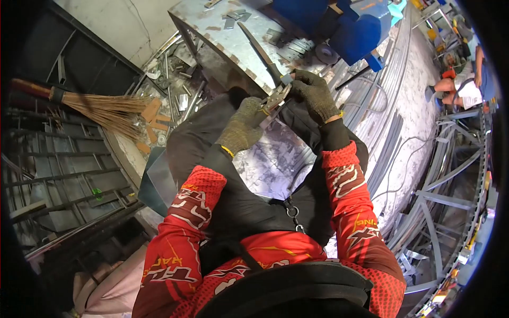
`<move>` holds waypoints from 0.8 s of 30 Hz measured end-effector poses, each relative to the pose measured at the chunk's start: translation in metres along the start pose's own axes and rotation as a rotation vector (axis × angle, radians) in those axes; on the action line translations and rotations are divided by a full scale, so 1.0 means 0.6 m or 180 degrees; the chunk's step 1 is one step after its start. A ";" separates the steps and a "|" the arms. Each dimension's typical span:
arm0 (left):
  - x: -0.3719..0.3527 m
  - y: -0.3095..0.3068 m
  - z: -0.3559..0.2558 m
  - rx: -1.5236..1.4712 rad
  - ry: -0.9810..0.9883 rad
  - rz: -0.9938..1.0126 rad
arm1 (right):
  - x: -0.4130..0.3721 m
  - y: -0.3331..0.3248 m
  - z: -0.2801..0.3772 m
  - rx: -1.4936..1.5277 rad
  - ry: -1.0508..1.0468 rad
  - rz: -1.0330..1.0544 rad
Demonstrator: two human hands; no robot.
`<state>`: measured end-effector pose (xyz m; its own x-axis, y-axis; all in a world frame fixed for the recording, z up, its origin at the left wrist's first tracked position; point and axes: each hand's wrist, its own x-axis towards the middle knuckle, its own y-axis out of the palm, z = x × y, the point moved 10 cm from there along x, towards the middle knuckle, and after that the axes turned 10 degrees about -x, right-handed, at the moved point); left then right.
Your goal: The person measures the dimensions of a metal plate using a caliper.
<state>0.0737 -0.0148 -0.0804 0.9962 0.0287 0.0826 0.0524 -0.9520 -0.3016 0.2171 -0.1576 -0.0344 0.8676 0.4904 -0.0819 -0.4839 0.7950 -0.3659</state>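
My left hand [241, 124], in a grey-brown knitted work glove, is closed around a metal tool [276, 99] that looks like locking pliers. My right hand [316, 98], gloved the same way, is closed at the tool's far end, its fingertips pinching a small light-grey piece [287, 79]. Just beyond the hands, a long dark flat bar [257, 47] slants over the edge of the metal-topped table [212, 24]. Where the bar meets the tool is partly hidden by my fingers. Both hands are held above my lap, between my knees.
Flat metal pieces [233, 20] and a round disc [325, 53] lie on the table near a blue machine [360, 32]. A stick broom [101, 108] and metal scraps are at left. Long metal bars [389, 143] lie at right. Another person [466, 87] sits at far right.
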 end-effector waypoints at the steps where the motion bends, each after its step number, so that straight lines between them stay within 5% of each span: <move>1: -0.002 0.002 0.010 -0.0014 0.0003 -0.0012 | -0.002 -0.003 0.005 -0.0017 -0.0001 0.0008; 4: -0.005 -0.013 -0.005 -0.0037 0.0207 -0.0182 | -0.010 0.002 -0.004 0.0316 0.0342 0.0260; 7: 0.004 0.005 0.027 0.0118 -0.0376 0.0169 | -0.003 0.011 -0.007 0.0161 0.0293 0.0414; 9: 0.001 0.001 0.037 -0.0095 0.0059 -0.0240 | -0.005 0.009 -0.005 0.0247 0.0291 0.0314; 16: 0.010 0.004 0.058 0.0365 0.0030 -0.0117 | 0.006 0.004 0.009 -0.0049 0.0215 0.0357; 18: 0.004 0.007 0.031 0.0667 0.0623 -0.0160 | 0.006 0.006 0.018 -0.0219 0.0199 0.0455; 22: 0.002 0.005 0.000 0.0473 0.0716 -0.0095 | 0.006 -0.004 0.019 -0.0060 0.0264 0.0282; 24: -0.002 0.009 -0.028 0.0493 0.0393 0.0166 | 0.008 -0.002 0.035 -0.0412 -0.0261 0.0443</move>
<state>0.0719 -0.0252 -0.0664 0.9822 -0.0661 0.1761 0.0206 -0.8927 -0.4503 0.2195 -0.1486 -0.0149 0.7786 0.6240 -0.0660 -0.5751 0.6676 -0.4728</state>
